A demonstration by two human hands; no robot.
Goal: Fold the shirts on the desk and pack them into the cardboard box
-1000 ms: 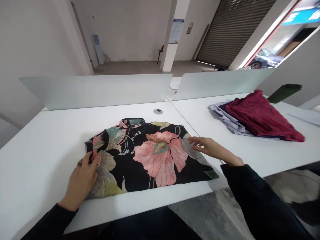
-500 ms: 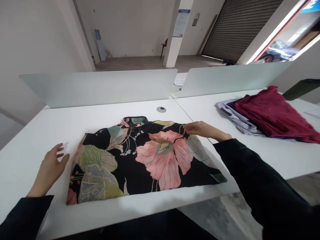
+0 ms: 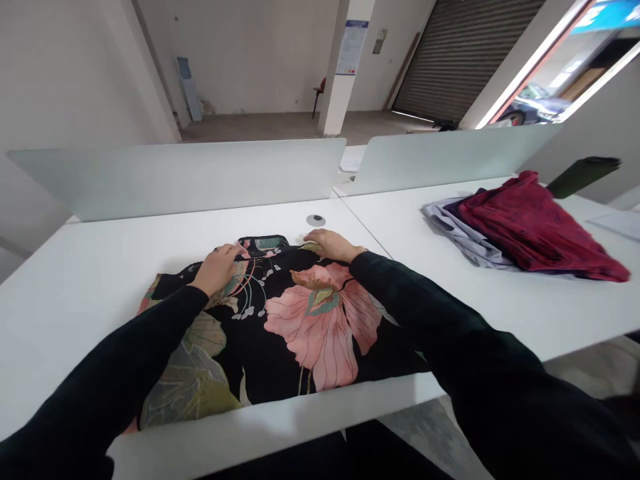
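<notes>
A black shirt [image 3: 270, 360] with large pink, green and grey flowers lies folded on the white table in the head view, its collar [image 3: 263, 243] at the far edge. My left hand [image 3: 216, 268] is closed on the cloth just left of the collar, with its fingertips at the collar's side. On the other side, my right hand [image 3: 334, 245] has its fingers closed at the far edge of the shirt, right of the collar. My forearms in dark sleeves cover the shirt's left part and right end.
To the right on the white table [image 3: 505, 307] lies a pile of clothes, a dark red garment [image 3: 535, 227] over a pale grey one [image 3: 465, 237]. Frosted divider panels [image 3: 200, 177] run along the back. A round cable hole [image 3: 316, 220] sits behind the shirt.
My left hand has moved from the table left of the shirt to beside the collar. My right hand has slid left along the far edge towards the collar.
</notes>
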